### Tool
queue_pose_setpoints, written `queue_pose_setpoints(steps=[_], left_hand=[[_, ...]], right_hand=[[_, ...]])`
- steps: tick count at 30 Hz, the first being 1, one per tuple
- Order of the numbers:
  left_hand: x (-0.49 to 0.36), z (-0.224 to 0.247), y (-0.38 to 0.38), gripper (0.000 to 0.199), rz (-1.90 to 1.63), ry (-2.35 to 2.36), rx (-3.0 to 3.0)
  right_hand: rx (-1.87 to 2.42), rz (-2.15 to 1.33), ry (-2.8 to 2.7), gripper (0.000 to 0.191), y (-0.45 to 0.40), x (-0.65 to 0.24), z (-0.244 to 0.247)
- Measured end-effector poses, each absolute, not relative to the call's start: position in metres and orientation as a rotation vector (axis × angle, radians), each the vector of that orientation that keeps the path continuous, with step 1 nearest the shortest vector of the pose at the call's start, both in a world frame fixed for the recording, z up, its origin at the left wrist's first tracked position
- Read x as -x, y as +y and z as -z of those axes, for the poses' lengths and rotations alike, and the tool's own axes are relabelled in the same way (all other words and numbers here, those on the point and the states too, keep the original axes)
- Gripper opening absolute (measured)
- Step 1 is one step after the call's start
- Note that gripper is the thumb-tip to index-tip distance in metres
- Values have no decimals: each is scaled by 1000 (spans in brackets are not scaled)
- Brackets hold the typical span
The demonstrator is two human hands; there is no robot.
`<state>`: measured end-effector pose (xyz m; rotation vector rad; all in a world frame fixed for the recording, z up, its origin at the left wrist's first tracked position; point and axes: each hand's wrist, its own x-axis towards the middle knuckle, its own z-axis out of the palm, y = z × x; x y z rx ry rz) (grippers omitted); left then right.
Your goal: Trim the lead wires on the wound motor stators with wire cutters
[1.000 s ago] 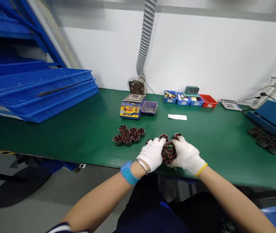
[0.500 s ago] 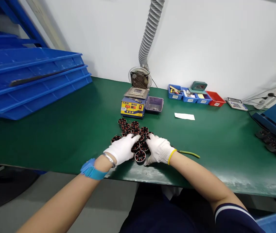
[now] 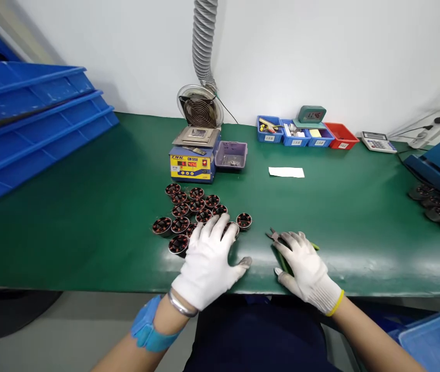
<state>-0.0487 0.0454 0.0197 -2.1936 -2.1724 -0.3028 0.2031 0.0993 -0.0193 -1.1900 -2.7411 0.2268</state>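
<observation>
Several small round dark parts with copper windings, like motor stators (image 3: 197,205), stand in a loose cluster on the green table. My left hand (image 3: 208,261), in a white glove, lies over the near right side of this cluster with fingers spread and hides some parts. One stator (image 3: 244,221) stands apart, just right of its fingertips. Farther right, my gloved right hand (image 3: 303,263) rests over green-handled pliers (image 3: 273,235). Its thumb is away from the fingers, with part of one handle showing between them. The palm covers the rest of the pliers.
Behind the stators is a yellow-and-blue heated solder pot (image 3: 191,168) beneath an exhaust hose (image 3: 204,46). A purple tray (image 3: 231,165) sits beside it. Stacked blue crates (image 3: 42,124) occupy the left, small bins (image 3: 295,140) the back, and a white strip (image 3: 286,172) lies mid-table.
My right hand has left the stators and moved right onto the pliers. My left hand has spread over the cluster's near right side. The view has also shifted.
</observation>
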Motion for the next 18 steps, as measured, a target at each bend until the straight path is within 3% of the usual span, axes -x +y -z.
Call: queue_pose_setpoints(steps=[5, 9, 11, 18], left_hand=[[27, -26, 88, 69, 118, -2206, 2148], [10, -24, 112, 32, -112, -2125, 2169], [-5, -22, 115, 25, -101, -2069, 2198], [-58, 0, 109, 35, 134, -2031, 2351]], right_hand=[[1428, -132, -2655, 59, 110, -248, 21], [1583, -87, -2552, 61, 121, -281, 17], [1549, -69, -2523, 64, 122, -286, 12], [1171, -456, -2610, 67, 144, -252, 10]])
